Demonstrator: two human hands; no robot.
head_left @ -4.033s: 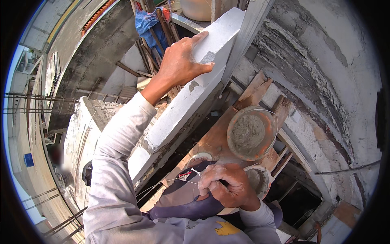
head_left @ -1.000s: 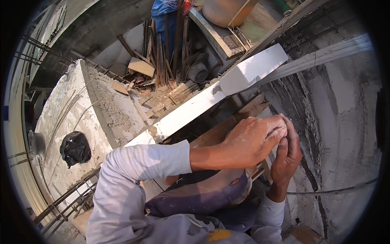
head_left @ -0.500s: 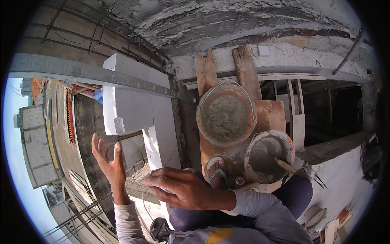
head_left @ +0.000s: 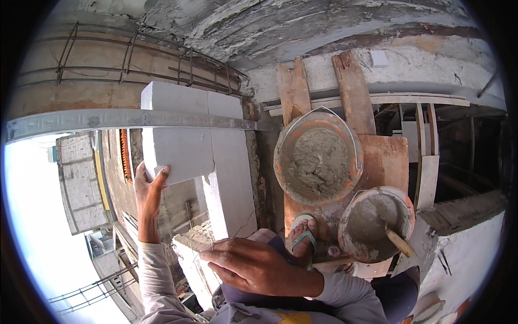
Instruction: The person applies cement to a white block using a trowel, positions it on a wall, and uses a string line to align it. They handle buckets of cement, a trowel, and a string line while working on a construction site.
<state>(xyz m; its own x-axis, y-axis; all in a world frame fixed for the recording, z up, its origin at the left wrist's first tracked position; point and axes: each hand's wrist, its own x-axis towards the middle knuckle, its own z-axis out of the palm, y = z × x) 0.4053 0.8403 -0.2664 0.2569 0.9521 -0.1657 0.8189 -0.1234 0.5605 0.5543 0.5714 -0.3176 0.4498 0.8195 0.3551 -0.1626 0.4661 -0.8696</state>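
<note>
My left hand (head_left: 148, 186) grips the lower left corner of a white building block (head_left: 181, 146), its thumb on the front face and its fingers round the side edge. A second white block (head_left: 232, 162) adjoins it on the right, with a thin joint line between them. A long grey metal straightedge (head_left: 183, 119) lies across both blocks. Lower down, my right hand (head_left: 253, 264) hangs before my lap, its fingers pressed together and bent. A thin dark wire or thread shows by its fingertips; whether it is held is hidden.
A bucket (head_left: 318, 156) of grey mortar stands on brown boards (head_left: 383, 162). Nearer is another mortar bucket (head_left: 376, 224) with a wooden-handled tool (head_left: 398, 241) in it. My sandalled foot (head_left: 303, 237) rests beside them. Steel bars (head_left: 127, 56) run along the upper left, above an open drop.
My left hand has gone from open in the air to the corner of the white block. The right hand keeps its bent shape. The whole view has shifted a little.
</note>
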